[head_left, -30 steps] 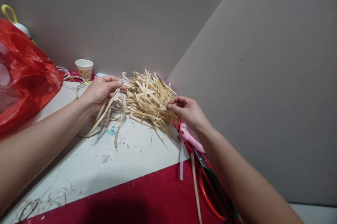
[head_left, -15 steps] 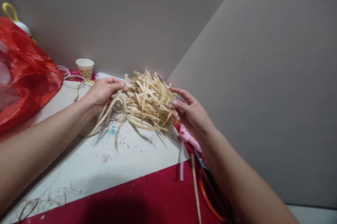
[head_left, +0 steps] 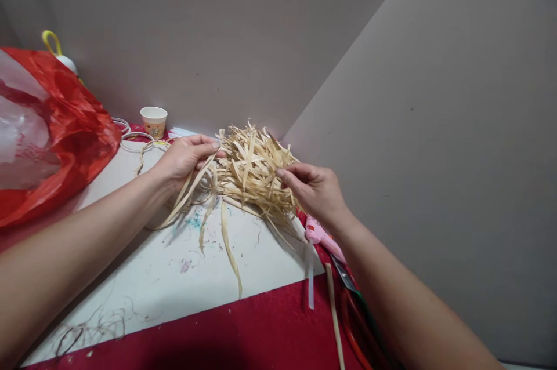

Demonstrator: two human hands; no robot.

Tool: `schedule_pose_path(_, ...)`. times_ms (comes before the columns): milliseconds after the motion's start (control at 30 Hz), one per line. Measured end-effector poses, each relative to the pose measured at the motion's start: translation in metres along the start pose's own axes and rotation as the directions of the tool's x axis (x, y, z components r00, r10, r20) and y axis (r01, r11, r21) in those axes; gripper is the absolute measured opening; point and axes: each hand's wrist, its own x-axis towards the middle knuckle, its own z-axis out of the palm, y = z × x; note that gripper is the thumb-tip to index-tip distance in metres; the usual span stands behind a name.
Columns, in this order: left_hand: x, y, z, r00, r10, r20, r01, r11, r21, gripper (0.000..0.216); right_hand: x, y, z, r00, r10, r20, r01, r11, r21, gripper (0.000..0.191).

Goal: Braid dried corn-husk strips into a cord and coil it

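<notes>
Left hand pinches pale strips slanting toward the near left; the right hand, spread moments ago, now presses thumb to finger, catch unclear. One loose strip newly points nearward, long axis roughly front-to-back, probably freed from the pile beyond, on the table.

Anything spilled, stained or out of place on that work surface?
Yes: a teal stain and a pinkish smudge mark the otherwise pale board. Loose, tangled fibres litter its near-left part, apart from the dried strips.
</notes>
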Motion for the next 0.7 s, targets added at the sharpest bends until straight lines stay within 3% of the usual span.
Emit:
schedule_pose_path(100, -0.001, 0.000, 0.000, 1.000, 0.014, 0.028, -0.015, 1.000, 0.004, 0.011, -0.002, -0.019, 0.000, 0.987, -0.161, -0.026, 0.158, 0.982, -0.100, 0.027)
schedule_pose_path(167, -0.002, 0.000, 0.000, 0.999, 0.026, 0.040, -0.026, 1.000, 0.005, 0.011, -0.004, -0.035, 0.003, 0.981, -0.194, -0.012, 0.193, 0.981, -0.035, 0.022)
schedule_pose_path(267, -0.004, 0.001, 0.001, 0.997, 0.053, 0.052, -0.053, 0.999, 0.003, 0.010, -0.004, -0.056, 0.017, 0.997, -0.078, 0.028, 0.069, 0.970, 0.234, 0.021)
schedule_pose_path(400, -0.007, 0.003, 0.003, 0.991, 0.103, 0.084, -0.104, 0.995, 0.002, 0.017, 0.004, -0.065, 0.050, 0.988, 0.086, 0.127, -0.145, 0.797, 0.586, 0.029)
schedule_pose_path(533, -0.009, 0.008, 0.004, 0.973, 0.204, 0.110, -0.208, 0.978, 0.026, 0.018, 0.011, -0.063, 0.072, 0.983, 0.101, 0.156, -0.179, 0.732, 0.657, 0.036)
schedule_pose_path(700, -0.010, 0.012, 0.006, 0.956, 0.275, 0.101, -0.280, 0.959, 0.040, 0.014, 0.010, -0.060, 0.076, 0.987, 0.105, 0.123, -0.161, 0.726, 0.669, 0.030)
